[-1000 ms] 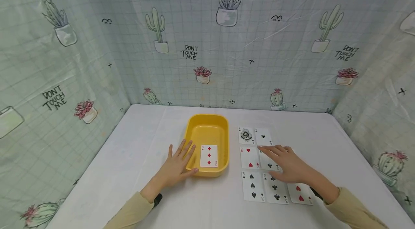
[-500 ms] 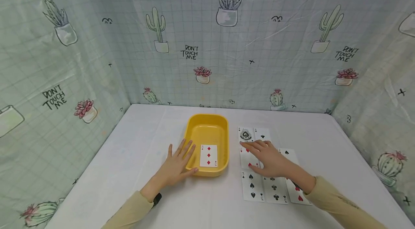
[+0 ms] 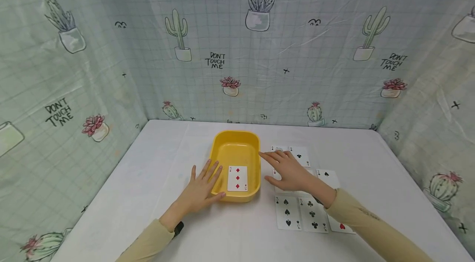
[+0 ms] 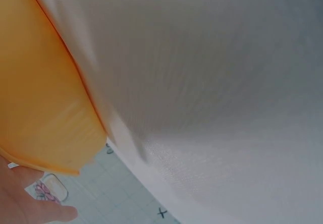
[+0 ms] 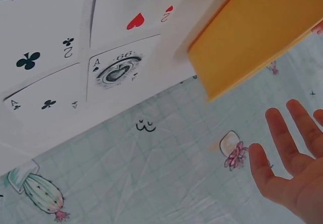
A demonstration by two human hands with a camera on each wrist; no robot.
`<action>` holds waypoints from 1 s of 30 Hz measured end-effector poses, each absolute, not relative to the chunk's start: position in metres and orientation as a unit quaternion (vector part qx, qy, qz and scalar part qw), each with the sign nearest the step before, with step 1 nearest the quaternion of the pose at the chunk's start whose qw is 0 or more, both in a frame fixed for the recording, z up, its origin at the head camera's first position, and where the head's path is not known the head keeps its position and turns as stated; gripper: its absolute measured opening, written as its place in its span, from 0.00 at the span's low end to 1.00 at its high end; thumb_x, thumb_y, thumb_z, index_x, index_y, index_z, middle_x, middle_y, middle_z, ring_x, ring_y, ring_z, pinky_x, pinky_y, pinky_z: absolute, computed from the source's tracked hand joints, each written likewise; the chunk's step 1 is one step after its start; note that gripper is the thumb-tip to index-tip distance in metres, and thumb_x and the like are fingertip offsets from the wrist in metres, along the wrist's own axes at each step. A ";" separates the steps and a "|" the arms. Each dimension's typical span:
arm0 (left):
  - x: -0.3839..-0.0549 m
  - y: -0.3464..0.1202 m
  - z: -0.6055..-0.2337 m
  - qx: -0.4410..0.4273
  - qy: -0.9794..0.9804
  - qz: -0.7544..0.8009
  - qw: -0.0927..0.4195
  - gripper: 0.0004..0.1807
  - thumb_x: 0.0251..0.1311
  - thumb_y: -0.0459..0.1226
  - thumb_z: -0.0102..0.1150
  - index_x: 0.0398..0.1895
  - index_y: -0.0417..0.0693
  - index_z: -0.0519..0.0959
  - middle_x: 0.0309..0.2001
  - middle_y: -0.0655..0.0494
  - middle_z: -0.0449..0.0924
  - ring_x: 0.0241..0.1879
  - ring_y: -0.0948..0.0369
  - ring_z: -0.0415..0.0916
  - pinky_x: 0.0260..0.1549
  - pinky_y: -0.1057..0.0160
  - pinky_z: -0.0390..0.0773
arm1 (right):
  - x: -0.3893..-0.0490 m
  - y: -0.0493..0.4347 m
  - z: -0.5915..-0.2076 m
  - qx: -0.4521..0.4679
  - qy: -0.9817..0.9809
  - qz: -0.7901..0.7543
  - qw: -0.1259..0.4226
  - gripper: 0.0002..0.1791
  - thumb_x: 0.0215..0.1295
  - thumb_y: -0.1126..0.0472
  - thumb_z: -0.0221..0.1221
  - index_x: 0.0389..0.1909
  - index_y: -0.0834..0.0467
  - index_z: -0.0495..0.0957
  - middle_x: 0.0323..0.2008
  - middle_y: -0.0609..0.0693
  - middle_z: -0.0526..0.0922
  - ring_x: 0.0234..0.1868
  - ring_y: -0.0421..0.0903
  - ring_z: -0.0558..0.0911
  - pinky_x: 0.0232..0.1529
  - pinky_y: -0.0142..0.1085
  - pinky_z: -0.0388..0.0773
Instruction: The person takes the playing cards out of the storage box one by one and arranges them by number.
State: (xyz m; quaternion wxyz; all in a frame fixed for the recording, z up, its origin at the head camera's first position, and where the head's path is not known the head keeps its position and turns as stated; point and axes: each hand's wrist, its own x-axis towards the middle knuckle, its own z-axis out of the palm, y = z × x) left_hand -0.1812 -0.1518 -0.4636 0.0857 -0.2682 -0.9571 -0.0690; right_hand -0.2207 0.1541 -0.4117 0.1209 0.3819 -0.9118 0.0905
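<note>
A yellow plastic tray point(image 3: 257, 187) stands on the white table with a three of diamonds point(image 3: 237, 178) lying face up inside. My left hand point(image 3: 196, 194) rests on the tray's left rim, fingers spread. To the right of the tray, my right hand point(image 3: 287, 171) reaches toward its right rim with straight fingers, above rows of face-up cards. It hides most of the two of hearts point(image 5: 135, 21) and the two of clubs point(image 5: 28, 60), which the right wrist view shows. Nothing is visible in either hand.
An ace of spades point(image 5: 118, 72) and an ace of clubs point(image 3: 299, 156) form the back row. A two of spades point(image 3: 328, 176) lies under the right forearm. Nearer are the three of spades point(image 3: 287, 212), three of clubs point(image 3: 313, 214) and a partly covered red card point(image 3: 342, 227).
My right hand has moved left across the cards to beside the tray, uncovering the two of spades. My left hand has stayed on the tray's rim.
</note>
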 end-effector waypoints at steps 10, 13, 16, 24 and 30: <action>-0.180 -0.153 -0.463 -0.270 -0.956 -0.073 0.085 0.43 0.57 0.62 0.40 0.69 0.48 0.48 0.70 0.51 0.44 0.70 0.47 0.38 0.57 0.32 0.46 | -0.237 0.126 -0.410 0.379 -0.917 0.087 0.090 0.36 0.56 0.45 0.55 0.64 0.53 0.59 0.59 0.49 0.69 0.57 0.48 0.68 0.55 0.50 0.64; -0.180 -0.153 -0.463 -0.270 -0.956 -0.074 0.083 0.43 0.57 0.62 0.39 0.69 0.48 0.48 0.70 0.50 0.45 0.70 0.47 0.38 0.57 0.32 0.46 | -0.241 0.118 -0.411 0.381 -0.917 0.086 0.077 0.36 0.56 0.45 0.55 0.64 0.54 0.59 0.59 0.50 0.69 0.58 0.48 0.67 0.56 0.51 0.62; -0.180 -0.153 -0.463 -0.270 -0.956 -0.072 0.085 0.43 0.57 0.62 0.39 0.69 0.48 0.48 0.70 0.49 0.45 0.70 0.48 0.37 0.57 0.31 0.46 | -0.246 0.111 -0.414 0.379 -0.920 0.076 0.062 0.37 0.55 0.44 0.55 0.64 0.54 0.58 0.60 0.50 0.68 0.59 0.49 0.67 0.57 0.52 0.61; -0.179 -0.152 -0.461 -0.275 -0.955 -0.068 0.090 0.43 0.57 0.62 0.40 0.69 0.47 0.48 0.70 0.48 0.47 0.70 0.47 0.38 0.56 0.31 0.47 | -0.252 0.095 -0.420 0.374 -0.925 0.061 0.034 0.42 0.53 0.41 0.55 0.65 0.57 0.56 0.62 0.51 0.66 0.61 0.51 0.65 0.58 0.54 0.59; -0.179 -0.152 -0.460 -0.275 -0.955 -0.068 0.091 0.42 0.57 0.62 0.40 0.69 0.47 0.49 0.70 0.48 0.47 0.70 0.46 0.39 0.56 0.31 0.47 | -0.253 0.080 -0.428 0.356 -0.934 0.025 -0.015 0.46 0.50 0.38 0.57 0.66 0.54 0.54 0.63 0.51 0.63 0.64 0.52 0.61 0.61 0.57 0.53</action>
